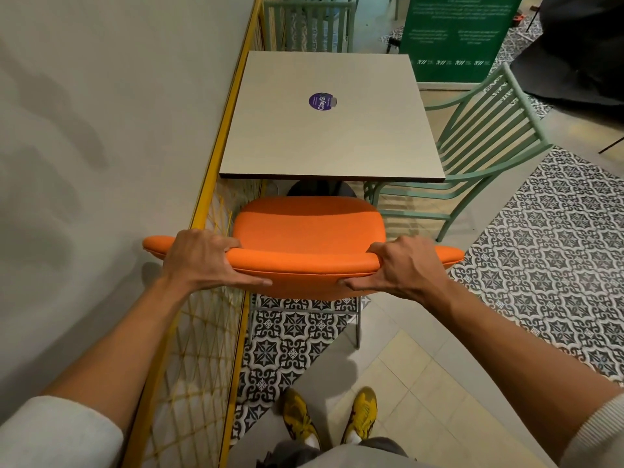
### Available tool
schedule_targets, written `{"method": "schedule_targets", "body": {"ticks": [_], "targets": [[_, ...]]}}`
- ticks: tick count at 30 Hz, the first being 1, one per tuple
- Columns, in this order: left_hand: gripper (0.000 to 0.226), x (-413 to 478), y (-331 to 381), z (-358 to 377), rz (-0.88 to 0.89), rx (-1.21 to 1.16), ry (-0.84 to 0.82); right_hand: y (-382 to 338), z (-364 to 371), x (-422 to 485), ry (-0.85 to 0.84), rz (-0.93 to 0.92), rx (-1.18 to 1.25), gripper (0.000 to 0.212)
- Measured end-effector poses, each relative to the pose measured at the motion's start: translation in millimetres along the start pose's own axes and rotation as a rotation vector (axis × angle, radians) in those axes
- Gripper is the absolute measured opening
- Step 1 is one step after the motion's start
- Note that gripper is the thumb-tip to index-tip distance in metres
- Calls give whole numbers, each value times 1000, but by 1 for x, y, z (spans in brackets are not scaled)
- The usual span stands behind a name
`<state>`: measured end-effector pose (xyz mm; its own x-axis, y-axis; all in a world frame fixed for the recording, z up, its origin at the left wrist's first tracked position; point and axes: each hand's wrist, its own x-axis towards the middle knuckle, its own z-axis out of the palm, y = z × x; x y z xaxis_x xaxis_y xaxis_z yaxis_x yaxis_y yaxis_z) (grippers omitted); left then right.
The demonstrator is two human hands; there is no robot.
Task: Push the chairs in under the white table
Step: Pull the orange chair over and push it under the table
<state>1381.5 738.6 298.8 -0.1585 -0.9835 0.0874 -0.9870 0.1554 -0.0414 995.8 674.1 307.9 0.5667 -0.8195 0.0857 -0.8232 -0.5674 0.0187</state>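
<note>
1. You stood at the near side of the square white-topped table (331,130), which had a dark edge band and a round purple sticker (319,101) near the middle of its top.
2. The orange padded chair (309,228) with a curved upholstered backrest sat between you and the table, its seat's far edge just at the table's near edge, most of the seat not under the top.
3. Your left hand (199,258) was clamped on the left part of the backrest, fingers curled over the top and thumb stretched along its near face.
4. Your right hand (401,265) was clamped on the right part of the backrest in the same way, thumb pointing left along the near face.
5. A pale green metal slat-back chair (479,136) stood at the table's right side, angled, its seat partly under the top.
6. Another pale green slat-back chair (309,27) stood at the far side, its backrest close to the table's far edge.
7. A yellow metal rail with string lattice (216,157) ran along the table's left edge, against the plain wall.
8. Your yellow shoes (329,417) rested on the floor near the black-and-white patterned tiles (547,265).
</note>
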Motion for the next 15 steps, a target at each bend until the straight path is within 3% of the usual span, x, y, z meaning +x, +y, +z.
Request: {"method": "schedule_targets", "body": {"ticks": [8, 15], "targets": [[94, 0, 3, -6, -8, -1, -38, -1, 4, -1, 6, 13, 10, 93], [99, 4, 12, -13, -50, -8, -109, 3, -1, 5, -91, -4, 15, 96]]}}
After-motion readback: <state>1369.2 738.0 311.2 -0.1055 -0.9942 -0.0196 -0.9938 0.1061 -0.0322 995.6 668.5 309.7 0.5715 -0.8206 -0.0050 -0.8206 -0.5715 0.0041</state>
